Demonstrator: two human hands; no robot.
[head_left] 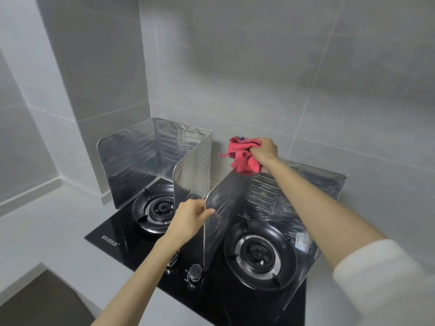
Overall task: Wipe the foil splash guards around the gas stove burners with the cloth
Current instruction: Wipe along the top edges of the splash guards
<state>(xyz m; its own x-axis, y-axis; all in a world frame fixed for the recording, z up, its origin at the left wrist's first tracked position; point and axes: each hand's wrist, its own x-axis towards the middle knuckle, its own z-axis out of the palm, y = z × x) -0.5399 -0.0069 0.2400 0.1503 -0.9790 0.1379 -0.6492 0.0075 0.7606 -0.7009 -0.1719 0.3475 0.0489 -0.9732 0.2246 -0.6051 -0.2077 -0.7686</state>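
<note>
Left foil guard stands upright in three panels around the left burner, on the black glass stove top. Left hand pinches the near upper edge of the right foil guard, thumb on the inner face. This guard wraps the right burner. Control knob sits at the front between the burners. Red cloth, bunched, touches the right guard's top edge at its back left corner. Right hand grips the cloth, fingers curled round it.
</note>
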